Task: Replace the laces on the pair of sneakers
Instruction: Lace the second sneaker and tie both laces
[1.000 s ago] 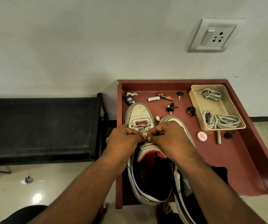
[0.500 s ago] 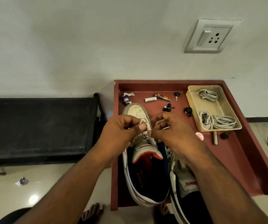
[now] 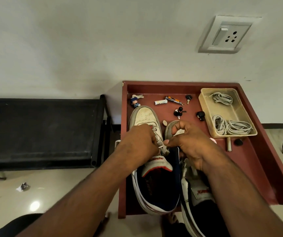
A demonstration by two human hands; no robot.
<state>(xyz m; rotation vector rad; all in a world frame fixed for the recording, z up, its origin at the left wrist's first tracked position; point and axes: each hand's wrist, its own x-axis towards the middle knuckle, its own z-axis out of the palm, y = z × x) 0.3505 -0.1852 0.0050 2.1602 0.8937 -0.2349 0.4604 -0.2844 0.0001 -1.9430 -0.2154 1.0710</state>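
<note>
Nearby, both hands pinching lace [image 3: 161, 146] over left sneaker [image 3: 145, 117], left hand [image 3: 140, 144], right hand [image 3: 190, 142], tub [image 3: 205, 103] of spare laces [image 3: 231, 127] beside.

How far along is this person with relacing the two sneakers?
Early days, it seems. Both hands, left hand and right hand, pinch the lace at the left sneaker, whose lacing is only partly visible near the toe. The right sneaker waits untouched beside it. Spare laces lie coiled in the plastic box, so both shoes probably still need work.
</note>
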